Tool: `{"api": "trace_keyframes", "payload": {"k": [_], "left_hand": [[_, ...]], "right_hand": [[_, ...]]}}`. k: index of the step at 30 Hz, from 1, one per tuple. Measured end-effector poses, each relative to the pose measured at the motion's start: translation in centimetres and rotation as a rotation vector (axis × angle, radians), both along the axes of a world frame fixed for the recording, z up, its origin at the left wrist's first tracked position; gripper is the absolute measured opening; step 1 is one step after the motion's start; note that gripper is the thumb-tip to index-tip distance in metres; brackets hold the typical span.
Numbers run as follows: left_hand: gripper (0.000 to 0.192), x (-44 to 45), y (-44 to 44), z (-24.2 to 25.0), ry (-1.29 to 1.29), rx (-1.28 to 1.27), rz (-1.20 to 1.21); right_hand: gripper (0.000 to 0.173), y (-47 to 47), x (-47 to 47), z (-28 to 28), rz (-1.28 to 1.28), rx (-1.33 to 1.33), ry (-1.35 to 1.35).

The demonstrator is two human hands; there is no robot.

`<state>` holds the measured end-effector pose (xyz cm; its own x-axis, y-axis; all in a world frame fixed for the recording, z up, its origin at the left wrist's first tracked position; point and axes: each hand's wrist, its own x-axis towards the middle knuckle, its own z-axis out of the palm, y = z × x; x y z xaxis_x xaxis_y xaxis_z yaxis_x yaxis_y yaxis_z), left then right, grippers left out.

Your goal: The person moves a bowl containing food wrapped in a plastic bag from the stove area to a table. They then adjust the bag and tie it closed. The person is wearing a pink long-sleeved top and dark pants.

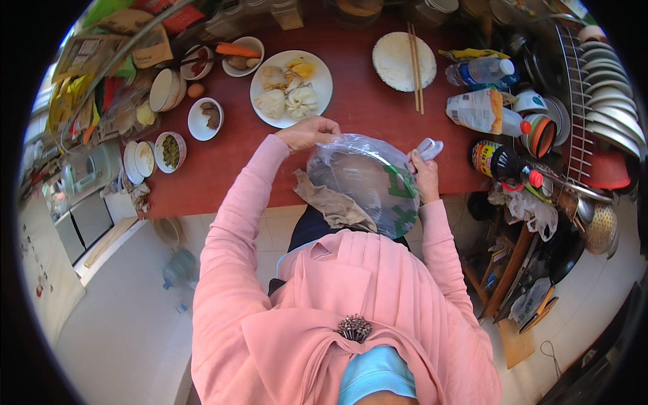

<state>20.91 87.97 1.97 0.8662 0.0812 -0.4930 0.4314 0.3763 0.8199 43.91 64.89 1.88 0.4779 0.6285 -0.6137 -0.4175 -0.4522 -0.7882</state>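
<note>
A clear plastic bag (362,177) with green print is spread between both hands, over the near edge of the red table. My left hand (309,134) pinches the bag's upper left rim. At the bag's upper right, my right hand (425,172) grips it by a gathered handle. A beige cloth (334,202) lies against the bag's lower left side. Just beyond my left hand stands a white plate (258,109) with several steamed buns (302,103) and a yellow food on it. Farther right, wooden chopsticks (417,76) rest across a bowl of white flour-like powder (395,61).
Small bowls, one with dark meat-like pieces (210,115), and an egg (195,90) are at the left. On the right stand a water bottle (478,72), a dark sauce bottle (506,164) and a wire dish rack (577,111) with plates. Ladles hang over the right edge.
</note>
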Motion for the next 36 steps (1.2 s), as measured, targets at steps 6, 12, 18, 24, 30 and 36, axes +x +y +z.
{"api": "trace_keyframes", "payload": {"k": [6,12,18,24,30,36], "left_hand": [[0.032,1.7,0.3,2.1,0.105,-0.03,-0.051],[0.025,2.3,0.3,0.7,0.079,0.011,-0.097],[0.024,3.2,0.5,0.4,0.191,0.011,0.032],[0.02,9.2,-1.0,2.2,0.082,0.201,-0.258],[0.015,10.5,-0.5,0.5,0.109,0.331,-0.399],[0.018,11.6,-1.8,-0.4,0.115,0.222,-0.233]], "right_hand": [[0.03,0.2,0.0,0.2,0.008,0.016,0.025],[0.031,0.2,-0.1,-0.1,0.005,0.028,0.04],[0.031,0.8,-0.4,-0.6,0.006,0.105,0.081],[0.031,1.0,-0.8,-0.5,-0.004,0.077,0.097],[0.028,1.2,-1.3,-0.3,-0.03,0.133,0.076],[0.024,1.2,-1.3,0.1,-0.064,0.163,0.06]]}}
